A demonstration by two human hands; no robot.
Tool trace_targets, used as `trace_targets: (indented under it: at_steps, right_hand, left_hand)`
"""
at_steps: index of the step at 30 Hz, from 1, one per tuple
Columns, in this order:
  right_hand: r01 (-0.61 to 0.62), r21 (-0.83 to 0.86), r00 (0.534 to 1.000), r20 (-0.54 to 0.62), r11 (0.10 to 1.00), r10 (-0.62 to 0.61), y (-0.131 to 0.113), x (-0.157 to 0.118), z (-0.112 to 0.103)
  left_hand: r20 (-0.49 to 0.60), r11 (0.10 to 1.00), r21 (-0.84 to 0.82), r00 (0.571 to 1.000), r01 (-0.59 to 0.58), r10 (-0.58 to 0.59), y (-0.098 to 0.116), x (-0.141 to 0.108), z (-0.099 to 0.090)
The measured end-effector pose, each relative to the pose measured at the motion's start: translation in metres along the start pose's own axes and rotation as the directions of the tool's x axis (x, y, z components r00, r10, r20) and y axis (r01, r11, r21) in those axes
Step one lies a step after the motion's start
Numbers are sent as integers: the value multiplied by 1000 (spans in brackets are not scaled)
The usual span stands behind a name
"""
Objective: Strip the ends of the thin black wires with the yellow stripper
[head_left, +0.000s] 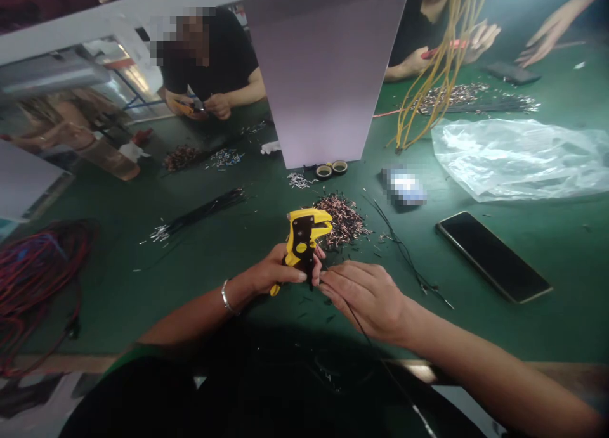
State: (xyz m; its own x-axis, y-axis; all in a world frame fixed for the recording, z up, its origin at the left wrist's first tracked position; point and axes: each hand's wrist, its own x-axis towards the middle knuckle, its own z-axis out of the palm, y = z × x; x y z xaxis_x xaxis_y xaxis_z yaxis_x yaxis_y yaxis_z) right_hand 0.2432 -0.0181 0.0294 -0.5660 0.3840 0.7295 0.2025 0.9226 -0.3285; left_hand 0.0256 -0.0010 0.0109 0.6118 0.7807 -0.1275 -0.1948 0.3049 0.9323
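Note:
My left hand (278, 268) is wrapped round the handles of a yellow and black wire stripper (301, 240), its jaws pointing right. Close beside it, my right hand (364, 292) pinches a thin black wire (358, 321) that trails down toward my lap. The wire's upper end lies near the left fingers, below the jaws. Just behind the tool is a heap of short stripped wire offcuts (343, 221), black and copper coloured. A few loose black wires (404, 254) lie to the right of the heap.
A phone (495, 255) and a clear plastic bag (523, 159) lie at right. Black tape rolls (332, 169) sit by an upright panel (328, 77). A black wire bundle (204, 213) and red cables (38, 273) are at left. Other people work across the table.

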Motion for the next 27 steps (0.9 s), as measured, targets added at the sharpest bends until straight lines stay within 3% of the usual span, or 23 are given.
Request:
trace_targets:
  at_steps: [6,13,19,27]
  right_hand:
    - [12,-39,995,98,999,-8,-2,3,-1]
    - [11,-18,994,106,1000,-9,-2,3,-2]
    - [-42,-28,999,14,999,42,6,-5,-3]
    - [-77,-112,994,63,991,84,8,-15,5]
  left_hand:
    - [-38,997,45,997,64,-62,1,-2,2]
    - [-15,997,-21,997,74,-74,-2,-2,0]
    - [11,994,-96,999,53,-52,-3,0,0]
    - [12,998,-48,999,45,-45,-6,0,-1]
